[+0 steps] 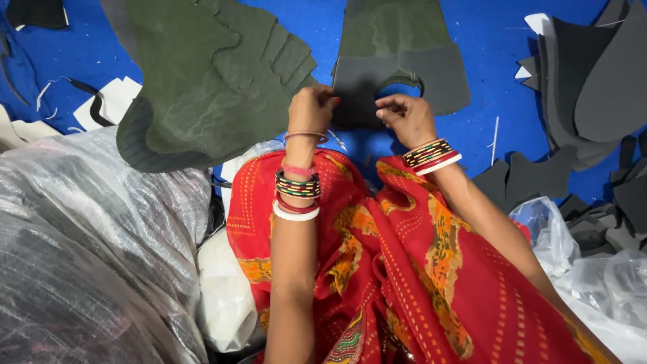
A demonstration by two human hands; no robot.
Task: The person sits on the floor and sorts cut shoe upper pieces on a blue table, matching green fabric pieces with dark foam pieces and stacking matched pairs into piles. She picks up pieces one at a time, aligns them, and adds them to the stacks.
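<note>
Both hands work at one dark grey cut piece [357,101], a flat shaped panel of foam-like or felt-like sheet. It lies on the blue floor covering [485,40] just beyond the person's knees, its far part overlapped by a larger olive-and-grey panel [397,50].

The left hand [311,108] is closed, fingers curled together over the near left edge of the piece. The right hand [406,118] has its fingers [389,108] bent inward, pinching the near right edge; the exact contact under the fingertips is hidden.

Handling judgement: the piece looks light, soft and limp, likely to droop if lifted by one corner. Its matte surface suggests a good grip with little slip. It does not look fragile, though thin lobes could crease or tear if pulled. The best hold appears to be at two spaced points along an edge.

Surroundings: a stack of olive cut pieces [202,81] to the left, a pile of dark grey cut pieces [586,81] to the right, a large clear plastic sack [87,256] at near left, and a red patterned garment [404,269] across the lap.
</note>
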